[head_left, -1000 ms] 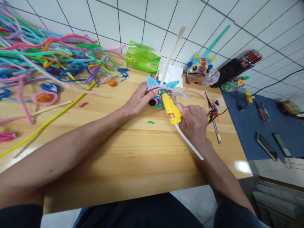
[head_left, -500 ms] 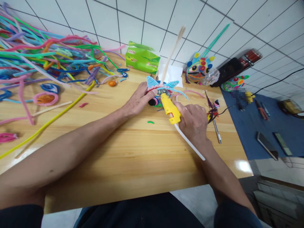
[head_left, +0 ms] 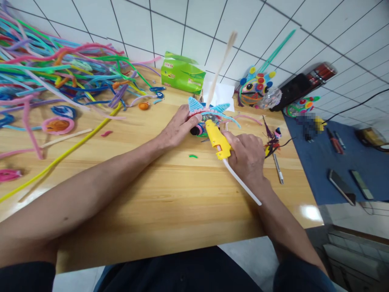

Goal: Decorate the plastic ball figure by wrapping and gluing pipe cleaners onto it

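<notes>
My right hand is closed round the handle of a yellow hot glue gun, with a long white glue stick poking out of its back end. The gun's nozzle points away from me, at a pipe-cleaner craft figure with light-blue ears, pink trim and a tall pale stem. From the left, my left hand grips this figure, thumb on its near side; the fingers behind are partly hidden. Glue gun and hand cover much of the figure's front. A small green piece lies just nearer to me on the table.
Colourful pipe cleaners heap up at the far left. Against the tiled wall stand a green tissue pack, a decorated craft figure and a dark red flask. A pen lies right; phones rest on a blue mat.
Almost nothing differs. Both hands, the glue gun and the figure keep their places, with only a very slight shift of the view.
</notes>
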Motion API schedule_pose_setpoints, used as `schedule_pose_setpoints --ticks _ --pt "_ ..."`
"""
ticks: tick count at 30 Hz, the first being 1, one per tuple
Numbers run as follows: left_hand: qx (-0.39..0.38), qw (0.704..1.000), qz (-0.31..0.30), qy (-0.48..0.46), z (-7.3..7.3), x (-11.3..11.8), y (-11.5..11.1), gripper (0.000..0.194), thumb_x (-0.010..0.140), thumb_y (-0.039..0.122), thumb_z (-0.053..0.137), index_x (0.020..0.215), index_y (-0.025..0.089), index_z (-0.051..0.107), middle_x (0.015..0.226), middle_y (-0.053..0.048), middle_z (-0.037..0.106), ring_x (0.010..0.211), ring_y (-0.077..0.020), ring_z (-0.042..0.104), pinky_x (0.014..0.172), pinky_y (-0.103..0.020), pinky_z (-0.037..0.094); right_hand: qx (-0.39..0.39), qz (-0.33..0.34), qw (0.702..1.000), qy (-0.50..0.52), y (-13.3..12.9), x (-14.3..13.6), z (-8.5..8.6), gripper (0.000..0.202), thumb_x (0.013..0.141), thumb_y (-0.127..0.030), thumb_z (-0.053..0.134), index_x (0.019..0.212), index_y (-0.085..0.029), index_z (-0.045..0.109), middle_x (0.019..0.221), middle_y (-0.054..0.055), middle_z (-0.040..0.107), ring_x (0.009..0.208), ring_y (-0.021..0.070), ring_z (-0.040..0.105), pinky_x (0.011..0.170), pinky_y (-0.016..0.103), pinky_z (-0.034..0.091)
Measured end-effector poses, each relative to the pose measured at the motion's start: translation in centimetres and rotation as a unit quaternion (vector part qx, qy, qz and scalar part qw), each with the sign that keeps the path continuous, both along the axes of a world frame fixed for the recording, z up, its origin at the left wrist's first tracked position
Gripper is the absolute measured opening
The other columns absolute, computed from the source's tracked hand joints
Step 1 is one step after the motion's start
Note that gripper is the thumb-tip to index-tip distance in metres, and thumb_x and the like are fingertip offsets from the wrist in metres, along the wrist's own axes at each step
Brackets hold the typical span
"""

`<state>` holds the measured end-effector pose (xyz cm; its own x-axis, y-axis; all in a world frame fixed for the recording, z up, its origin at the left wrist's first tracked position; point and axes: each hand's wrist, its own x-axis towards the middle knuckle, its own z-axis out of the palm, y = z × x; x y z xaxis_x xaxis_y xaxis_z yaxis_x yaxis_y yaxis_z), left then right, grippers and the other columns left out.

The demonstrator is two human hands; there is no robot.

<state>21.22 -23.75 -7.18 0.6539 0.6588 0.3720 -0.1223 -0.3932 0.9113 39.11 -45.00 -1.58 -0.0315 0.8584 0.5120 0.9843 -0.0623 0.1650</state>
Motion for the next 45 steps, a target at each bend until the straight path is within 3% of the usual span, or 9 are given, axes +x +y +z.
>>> schedule_pose_setpoints --ticks 23,30,38,42,45 --pt "0.005 1.0 -0.003 0.0 -0.25 0.06 0.19 0.048 0.111 0.057 0.066 0.144 0.023 0.073 0.146 -0.011 0.074 0.144 -0.0357 0.064 0.135 -0.055 0.045 0.041 0.017 0.998 -0.037 -0.28 0.21 0.11 0.044 0.111 -0.009 0.052 0.142 -0.027 0.078 0.089 0.004 0.068 0.089 0.0258 0.055 0.083 0.041 0.034" --pt "0.014 1.0 -0.003 -0.011 -0.61 0.28 0.45 0.049 0.11 0.06 0.066 0.142 0.024 0.075 0.148 -0.011 0.074 0.145 -0.0373 0.064 0.134 -0.057 0.044 0.03 0.002 0.999 -0.022 -0.15 0.28 -0.43 0.044 0.114 -0.017 0.053 0.149 -0.03 0.076 0.091 0.005 0.069 0.091 0.026 0.056 0.085 0.042 0.036" --pt "0.013 1.0 -0.002 0.002 -0.32 0.12 0.3 0.05 0.11 0.06 0.066 0.142 0.023 0.073 0.151 -0.012 0.073 0.146 -0.0368 0.064 0.135 -0.055 0.045 0.039 0.037 0.998 -0.016 0.08 -0.02 -0.15 0.044 0.112 -0.012 0.052 0.143 -0.028 0.078 0.091 0.005 0.069 0.091 0.026 0.055 0.082 0.042 0.034" --pt "0.019 1.0 0.001 0.003 -0.07 0.06 0.13 0.047 0.111 0.058 0.064 0.141 0.022 0.073 0.147 -0.011 0.074 0.144 -0.0365 0.064 0.134 -0.056 0.046 0.05 0.025 0.998 -0.02 -0.06 -0.02 0.04 0.034 0.114 -0.019 0.057 0.14 -0.027 0.078 0.089 0.005 0.069 0.089 0.026 0.055 0.081 0.041 0.034" --pt "0.02 1.0 0.001 0.005 -0.07 0.03 0.1 0.047 0.112 0.058 0.064 0.142 0.023 0.073 0.143 -0.01 0.075 0.142 -0.0357 0.065 0.132 -0.056 0.047 0.055 0.01 0.998 -0.026 -0.02 0.03 0.01 0.039 0.114 -0.015 0.053 0.14 -0.027 0.078 0.089 0.005 0.068 0.089 0.0259 0.056 0.082 0.041 0.035"
